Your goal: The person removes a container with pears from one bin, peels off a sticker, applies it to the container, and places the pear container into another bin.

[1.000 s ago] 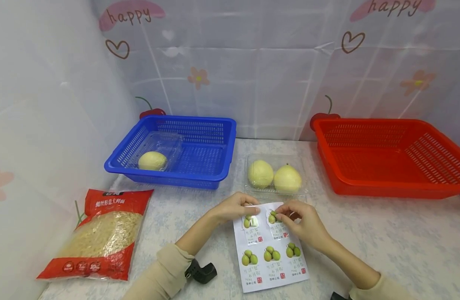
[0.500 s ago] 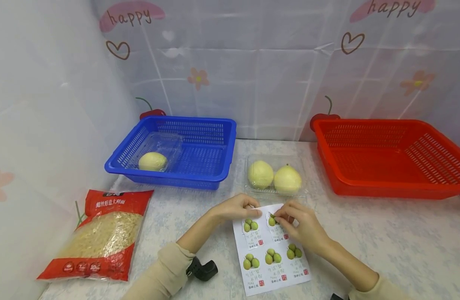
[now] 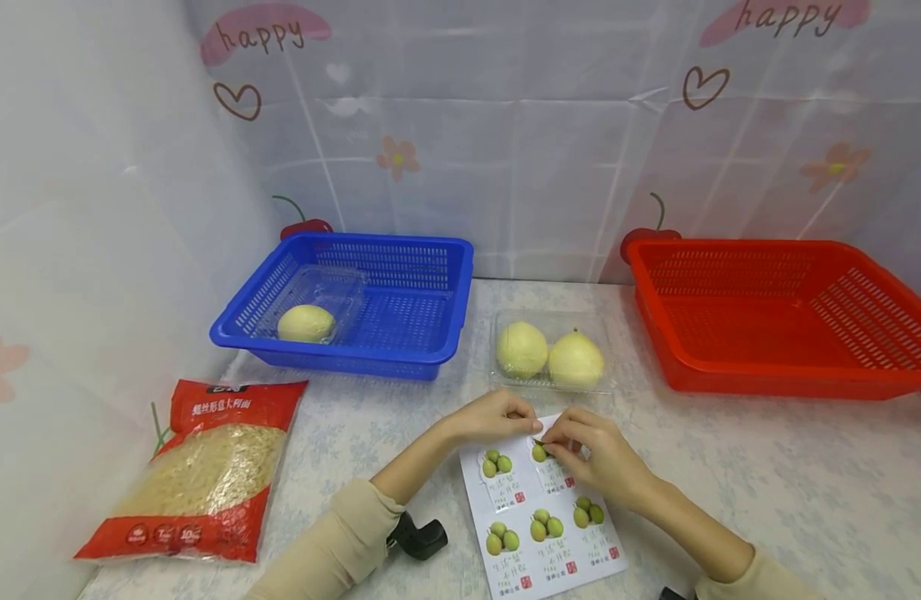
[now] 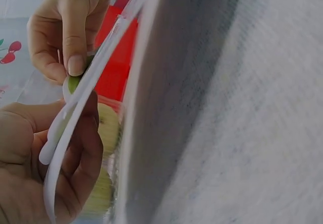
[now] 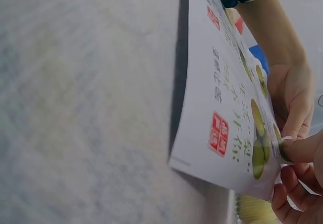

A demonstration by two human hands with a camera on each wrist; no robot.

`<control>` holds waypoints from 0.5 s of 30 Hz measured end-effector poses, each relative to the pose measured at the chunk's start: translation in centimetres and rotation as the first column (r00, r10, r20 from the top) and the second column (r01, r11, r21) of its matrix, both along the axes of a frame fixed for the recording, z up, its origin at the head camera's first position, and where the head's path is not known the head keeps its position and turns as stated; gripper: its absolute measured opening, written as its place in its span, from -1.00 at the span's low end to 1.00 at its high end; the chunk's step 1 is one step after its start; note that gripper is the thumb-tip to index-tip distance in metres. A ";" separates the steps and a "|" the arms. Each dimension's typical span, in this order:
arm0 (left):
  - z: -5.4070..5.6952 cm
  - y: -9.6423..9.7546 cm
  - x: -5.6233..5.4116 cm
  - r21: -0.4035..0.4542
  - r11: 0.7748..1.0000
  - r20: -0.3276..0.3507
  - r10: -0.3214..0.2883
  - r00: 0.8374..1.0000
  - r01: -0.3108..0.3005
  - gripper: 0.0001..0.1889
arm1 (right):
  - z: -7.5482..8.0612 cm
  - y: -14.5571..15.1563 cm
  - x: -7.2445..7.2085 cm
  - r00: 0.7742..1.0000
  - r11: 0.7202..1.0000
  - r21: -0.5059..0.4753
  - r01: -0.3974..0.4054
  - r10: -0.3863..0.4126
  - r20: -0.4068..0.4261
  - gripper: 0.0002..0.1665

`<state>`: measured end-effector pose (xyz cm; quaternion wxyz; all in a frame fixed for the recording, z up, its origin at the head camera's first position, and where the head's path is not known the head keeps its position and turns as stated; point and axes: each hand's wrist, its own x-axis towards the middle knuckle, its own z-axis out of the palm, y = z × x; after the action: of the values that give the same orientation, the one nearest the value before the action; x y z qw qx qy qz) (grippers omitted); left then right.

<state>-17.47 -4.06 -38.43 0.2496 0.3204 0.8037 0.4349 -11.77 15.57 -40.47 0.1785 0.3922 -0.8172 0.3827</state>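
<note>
A white sheet [image 3: 522, 518] of stickers printed with green pears and writing lies tilted in front of me. My left hand [image 3: 496, 417] pinches its far edge between thumb and fingers; in the left wrist view the sheet [image 4: 75, 118] passes between them. My right hand [image 3: 604, 457] pinches the upper part of the top right sticker [image 3: 550, 477], which lifts a little from the backing. In the right wrist view, my thumb and fingers [image 5: 303, 151] are at the sheet's far edge. Just beyond stands a clear plastic box [image 3: 553, 317] with two yellow pears [image 3: 522, 350].
At the back left stands a blue basket [image 3: 448, 350] with an open clear box [image 3: 328, 287] and a pale yellow fruit [image 3: 306, 323]. A red basket [image 3: 790, 375] is at the back right. On the left lies a red bag of pasta [image 3: 197, 475].
The sheet has shifted slightly toward me. My left hand has slid right along its far edge, nearer my right hand. My right hand has moved slightly left, still pinching the sticker.
</note>
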 end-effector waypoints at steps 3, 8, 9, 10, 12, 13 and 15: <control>-0.1 0.1 0.0 -0.001 1.000 -0.009 0.003 1.000 -0.003 -0.77 | -0.1 0.0 0.0 1.000 1.000 -0.015 -0.009 0.009 -0.008 -0.68; -0.5 0.1 -0.3 -0.032 0.998 -0.052 0.060 0.997 -0.062 -0.77 | 0.1 -0.1 0.2 0.998 0.997 -0.059 -0.057 0.058 0.005 -0.69; -0.7 0.0 -0.4 -0.037 0.997 -0.058 0.070 0.996 -0.072 -0.77 | 0.2 -0.2 0.3 0.997 0.995 -0.072 -0.075 0.075 0.010 -0.70; -0.8 0.0 -0.4 -0.045 0.996 -0.064 0.076 0.995 -0.079 -0.76 | 0.2 -0.3 0.3 0.996 0.993 -0.083 -0.088 0.090 0.016 -0.71; -1.1 -0.1 -0.6 -0.057 0.996 -0.068 0.071 0.995 -0.075 -0.76 | 0.3 -0.3 0.4 0.993 0.988 -0.101 -0.114 0.117 0.026 -0.71; -1.2 -0.2 -0.7 -0.061 0.996 -0.070 0.063 0.996 -0.067 -0.76 | 0.2 -0.3 0.4 0.991 0.986 -0.111 -0.127 0.131 0.032 -0.68; -1.3 -0.3 -0.8 -0.068 0.996 -0.073 0.048 0.996 -0.053 -0.75 | 0.1 -0.3 0.4 0.985 0.980 -0.127 -0.155 0.163 0.056 -0.71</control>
<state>-18.26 -4.32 -39.69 0.2207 0.3064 0.8347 0.4008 -11.40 15.28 -40.32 0.1440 0.4319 -0.7636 0.4579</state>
